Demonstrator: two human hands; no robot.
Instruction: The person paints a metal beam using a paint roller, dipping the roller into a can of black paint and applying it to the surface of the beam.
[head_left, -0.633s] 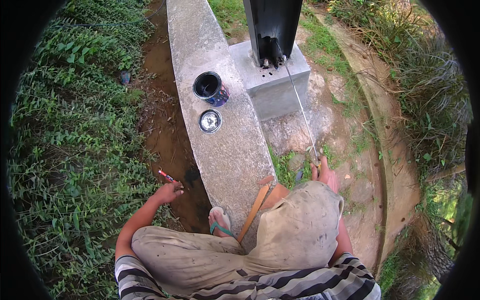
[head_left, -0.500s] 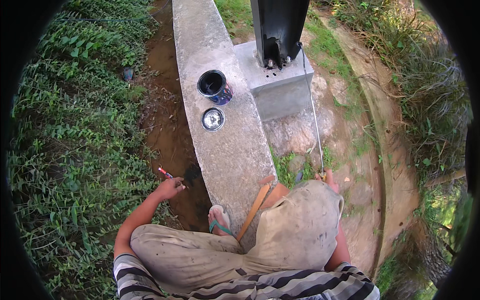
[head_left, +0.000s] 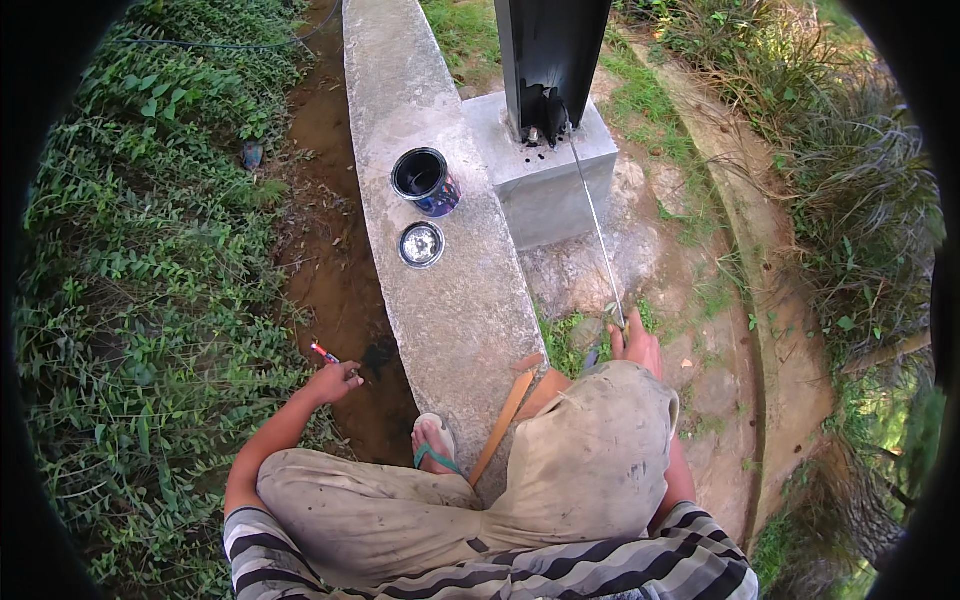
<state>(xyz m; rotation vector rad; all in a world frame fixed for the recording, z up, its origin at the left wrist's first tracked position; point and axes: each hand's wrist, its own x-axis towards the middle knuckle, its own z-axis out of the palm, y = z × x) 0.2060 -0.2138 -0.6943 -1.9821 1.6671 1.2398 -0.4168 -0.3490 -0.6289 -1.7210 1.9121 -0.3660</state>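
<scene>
In my right hand (head_left: 640, 347), beside my raised knee, the fingers are closed on the near end of a long thin rod (head_left: 598, 230). Its far end touches the foot of a black steel post (head_left: 555, 50), among bolts and wet black paint. The post stands on a grey concrete block (head_left: 560, 195). My left hand (head_left: 332, 383) rests over the ditch side, fingers curled round a small red-and-white stick-like object (head_left: 321, 351); its kind is unclear. An open can of black paint (head_left: 436, 198) stands on the concrete wall top, its round lid (head_left: 421, 245) lying nearer me.
The concrete wall top (head_left: 455, 310) curves away ahead, with my sandalled foot (head_left: 436, 440) and flat brown strips (head_left: 505, 425) on it. Left lie a muddy ditch (head_left: 330, 240) and dense green plants (head_left: 170, 300). Right are rocky soil and a low curved kerb (head_left: 745, 260).
The rod's far end has moved left, from the post's right edge into its recessed foot. My right hand has shifted forward and slightly left. My left hand stays nearly in place.
</scene>
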